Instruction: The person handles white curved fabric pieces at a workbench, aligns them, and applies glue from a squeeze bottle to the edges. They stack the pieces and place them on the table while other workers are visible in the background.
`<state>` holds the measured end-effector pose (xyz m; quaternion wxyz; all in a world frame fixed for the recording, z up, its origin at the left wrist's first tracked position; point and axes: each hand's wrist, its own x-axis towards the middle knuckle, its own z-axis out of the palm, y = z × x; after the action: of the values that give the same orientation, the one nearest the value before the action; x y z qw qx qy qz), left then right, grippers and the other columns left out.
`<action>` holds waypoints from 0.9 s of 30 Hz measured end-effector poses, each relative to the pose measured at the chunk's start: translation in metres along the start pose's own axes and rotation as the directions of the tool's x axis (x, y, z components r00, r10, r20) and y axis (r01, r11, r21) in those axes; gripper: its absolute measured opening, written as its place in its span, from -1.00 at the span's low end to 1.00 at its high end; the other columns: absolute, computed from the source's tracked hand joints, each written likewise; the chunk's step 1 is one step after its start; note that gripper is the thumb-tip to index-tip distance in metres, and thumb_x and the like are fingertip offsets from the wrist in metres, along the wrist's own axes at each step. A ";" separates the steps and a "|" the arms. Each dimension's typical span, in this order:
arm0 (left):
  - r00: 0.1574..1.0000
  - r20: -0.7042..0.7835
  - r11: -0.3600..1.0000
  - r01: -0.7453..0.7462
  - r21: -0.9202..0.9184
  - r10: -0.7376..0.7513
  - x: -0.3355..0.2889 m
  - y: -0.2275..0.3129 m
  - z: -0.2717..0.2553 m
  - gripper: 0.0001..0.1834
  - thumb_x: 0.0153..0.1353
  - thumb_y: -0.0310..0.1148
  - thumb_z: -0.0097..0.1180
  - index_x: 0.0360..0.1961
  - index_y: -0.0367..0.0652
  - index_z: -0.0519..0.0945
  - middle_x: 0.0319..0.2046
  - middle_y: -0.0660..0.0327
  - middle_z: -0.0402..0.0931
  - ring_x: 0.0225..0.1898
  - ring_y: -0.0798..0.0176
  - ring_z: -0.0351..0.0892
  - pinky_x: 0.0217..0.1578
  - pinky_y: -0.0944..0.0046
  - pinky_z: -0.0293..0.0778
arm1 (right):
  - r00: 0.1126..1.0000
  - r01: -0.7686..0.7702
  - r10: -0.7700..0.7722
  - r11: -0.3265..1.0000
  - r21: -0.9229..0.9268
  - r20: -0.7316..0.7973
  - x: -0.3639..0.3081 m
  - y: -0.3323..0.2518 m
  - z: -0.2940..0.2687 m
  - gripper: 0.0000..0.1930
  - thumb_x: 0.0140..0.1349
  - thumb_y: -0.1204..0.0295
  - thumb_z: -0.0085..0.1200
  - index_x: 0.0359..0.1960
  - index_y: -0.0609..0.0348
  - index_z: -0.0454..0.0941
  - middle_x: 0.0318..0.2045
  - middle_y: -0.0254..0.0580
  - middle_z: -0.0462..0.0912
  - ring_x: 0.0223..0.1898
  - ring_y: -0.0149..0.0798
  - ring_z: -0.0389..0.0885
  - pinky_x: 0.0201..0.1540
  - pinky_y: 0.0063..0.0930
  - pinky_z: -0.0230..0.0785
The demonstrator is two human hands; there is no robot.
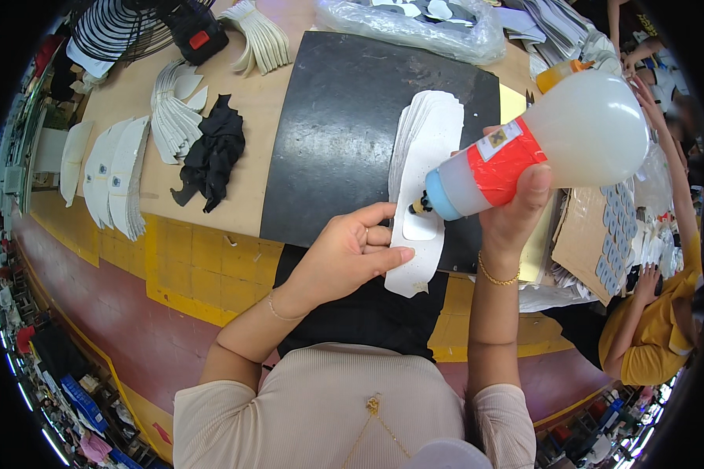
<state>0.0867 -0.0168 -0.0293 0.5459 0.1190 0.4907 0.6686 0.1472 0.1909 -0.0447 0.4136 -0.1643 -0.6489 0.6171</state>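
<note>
My right hand (516, 207) is wrapped round a squeeze bottle (587, 129) with a cloudy white bulb, red tape and a pale blue collar. Tilted down to the left, the bottle has its dark-ringed tip at a long white cut piece (426, 184), beside a small rounded white patch (419, 227) on it. I cannot tell if the tip touches. My left hand (340, 254) pinches the left edge of this piece, thumb on top. Under its far part lies a fanned stack of similar pieces (414, 117), resting on a black mat (328, 141).
Bundles of white pieces (172, 109) and a crumpled black cloth (215, 152) lie left of the mat. A wire-guarded fan (121, 27) stands far left. Behind is a plastic bag (414, 35). A cardboard sheet (579, 238) lies right, near a person in a yellow shirt (641, 344).
</note>
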 end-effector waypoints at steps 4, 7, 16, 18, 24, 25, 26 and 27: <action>1.000 -0.003 1.000 -0.003 0.022 0.003 -0.001 0.002 0.000 -0.47 0.24 -0.62 0.17 0.23 -0.43 0.36 -0.05 0.02 0.65 -0.05 0.29 0.65 0.00 0.31 0.55 | 0.990 0.091 -0.076 0.988 -0.122 0.119 0.005 -0.011 0.000 -0.14 0.14 -0.23 0.17 0.17 0.30 0.25 -0.13 0.13 0.56 -0.22 -0.09 0.69 -0.24 -0.19 0.68; 1.000 -0.014 0.998 -0.002 0.070 0.003 -0.001 0.002 -0.001 -0.48 0.24 -0.62 0.16 0.23 -0.44 0.37 -0.07 0.04 0.65 -0.07 0.32 0.65 -0.02 0.34 0.55 | 0.979 0.167 -0.148 0.977 -0.131 0.143 0.007 -0.016 0.008 -0.12 0.11 -0.22 0.21 0.18 0.31 0.24 -0.14 0.15 0.56 -0.20 -0.09 0.68 -0.24 -0.19 0.69; 0.999 -0.026 0.999 0.045 0.007 -0.045 -0.002 0.006 0.004 -0.49 0.26 -0.61 0.15 0.24 -0.42 0.39 -0.10 0.09 0.67 -0.13 0.39 0.64 -0.09 0.43 0.53 | 0.942 0.025 0.032 0.986 -0.164 0.335 -0.013 -0.035 -0.006 -0.07 -0.08 -0.28 0.32 0.05 0.35 0.38 -0.17 0.05 0.59 -0.24 -0.02 0.70 -0.24 -0.17 0.66; 0.998 -0.032 0.999 0.051 -0.006 -0.051 -0.003 0.006 0.005 -0.51 0.27 -0.57 0.16 0.22 -0.39 0.42 -0.16 0.14 0.68 -0.20 0.45 0.61 -0.17 0.46 0.50 | 0.938 0.053 0.010 0.984 -0.172 0.347 -0.014 -0.033 -0.012 0.00 -0.12 -0.33 0.31 0.06 0.38 0.35 -0.17 0.09 0.58 -0.27 0.02 0.72 -0.27 -0.12 0.70; 0.997 -0.015 0.995 0.070 -0.068 -0.071 -0.003 0.009 0.007 -0.50 0.25 -0.59 0.17 0.22 -0.41 0.41 -0.13 0.09 0.67 -0.15 0.36 0.66 -0.10 0.38 0.57 | 0.973 0.145 -0.101 0.967 -0.210 0.209 -0.009 -0.027 -0.021 0.03 -0.11 -0.34 0.30 0.10 0.39 0.31 -0.16 0.12 0.56 -0.27 0.04 0.71 -0.25 -0.09 0.69; 0.998 -0.009 0.995 0.064 -0.077 -0.065 -0.003 0.009 0.008 -0.50 0.25 -0.59 0.17 0.22 -0.41 0.42 -0.13 0.10 0.67 -0.15 0.36 0.67 -0.10 0.37 0.57 | 0.976 0.131 -0.095 0.974 -0.183 0.194 -0.009 -0.027 -0.017 0.03 -0.10 -0.34 0.29 0.10 0.39 0.29 -0.16 0.13 0.56 -0.27 0.04 0.71 -0.25 -0.09 0.69; 0.998 -0.003 0.995 0.058 -0.086 -0.058 -0.003 0.009 0.008 -0.50 0.24 -0.59 0.17 0.21 -0.42 0.42 -0.13 0.10 0.67 -0.14 0.36 0.67 -0.09 0.37 0.57 | 0.980 0.118 -0.089 0.981 -0.157 0.181 -0.008 -0.028 -0.013 0.03 -0.10 -0.34 0.29 0.11 0.39 0.28 -0.16 0.14 0.55 -0.27 0.05 0.71 -0.26 -0.08 0.69; 0.998 -0.010 0.995 0.058 -0.080 -0.059 -0.003 0.009 0.008 -0.51 0.24 -0.59 0.17 0.21 -0.42 0.42 -0.13 0.09 0.67 -0.14 0.35 0.67 -0.08 0.37 0.57 | 0.981 0.097 -0.072 0.986 -0.133 0.182 -0.009 -0.028 -0.011 0.04 -0.09 -0.34 0.28 0.12 0.39 0.26 -0.16 0.15 0.55 -0.27 0.05 0.71 -0.26 -0.08 0.69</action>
<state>0.0882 -0.0143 -0.0173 0.5666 0.0786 0.4700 0.6722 0.1692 0.1862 -0.0225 0.3676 -0.1099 -0.7315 0.5636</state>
